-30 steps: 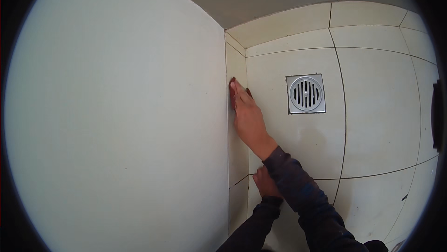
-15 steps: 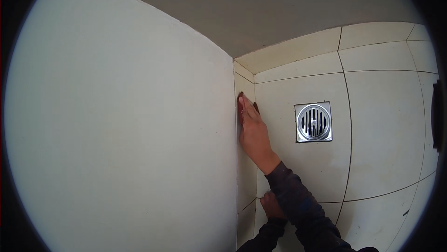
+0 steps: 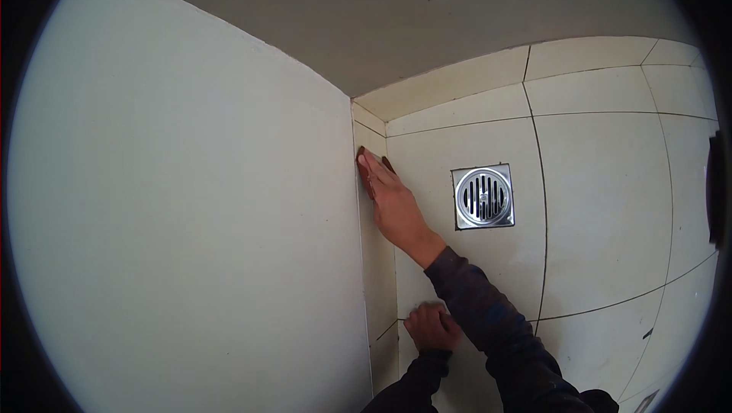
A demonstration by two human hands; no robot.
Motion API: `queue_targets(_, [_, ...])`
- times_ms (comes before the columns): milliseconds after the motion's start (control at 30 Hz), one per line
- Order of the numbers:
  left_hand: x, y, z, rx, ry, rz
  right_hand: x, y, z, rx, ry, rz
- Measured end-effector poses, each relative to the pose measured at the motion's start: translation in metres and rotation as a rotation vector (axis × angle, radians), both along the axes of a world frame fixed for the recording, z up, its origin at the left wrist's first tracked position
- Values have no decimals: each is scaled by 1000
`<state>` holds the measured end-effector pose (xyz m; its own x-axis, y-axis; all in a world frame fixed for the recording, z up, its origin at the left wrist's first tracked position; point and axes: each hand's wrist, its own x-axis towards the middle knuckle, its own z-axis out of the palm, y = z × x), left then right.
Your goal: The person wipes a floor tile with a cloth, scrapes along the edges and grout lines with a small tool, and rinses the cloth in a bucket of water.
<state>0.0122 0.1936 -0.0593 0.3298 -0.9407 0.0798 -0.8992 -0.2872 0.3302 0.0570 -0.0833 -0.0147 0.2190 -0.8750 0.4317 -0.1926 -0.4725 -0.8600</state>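
My right hand (image 3: pixel 400 211) presses a thin reddish-brown pad (image 3: pixel 366 176) against the tiled skirting (image 3: pixel 375 260) at the foot of the left wall. Its fingers lie long over the pad and point toward the far corner; a dark edge also shows on the floor side of the fingers. Below it, partly behind my right forearm, my left hand (image 3: pixel 431 327) rests low by the floor near the skirting. The left fingers are curled, and whatever may be inside them is hidden.
A square metal floor drain (image 3: pixel 483 196) with a round slotted grate sits right of my right hand. A pale wall (image 3: pixel 191 199) fills the left side, and a grey wall (image 3: pixel 457 1) stands at the back. Cream floor tiles (image 3: pixel 602 199) have dark joints. Something dark (image 3: pixel 714 190) shows at the right rim.
The whole view has shifted, so wall, drain and hands appear further left. My right hand stays at the skirting with the pad, and my left hand shows more from behind the forearm.
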Motion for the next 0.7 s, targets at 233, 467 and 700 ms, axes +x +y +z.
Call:
queue_targets(233, [-12,-3,-1,-26,31,-20,-2,-57,-11,68,-112,-19])
queue_targets(467, [-18,-8,-4,7,87,-36,-12,-66,-18,16,-59,-4])
queue_targets(700, [-2,3,-4,38,-84,9,-10,48,-8,-6,-30,51])
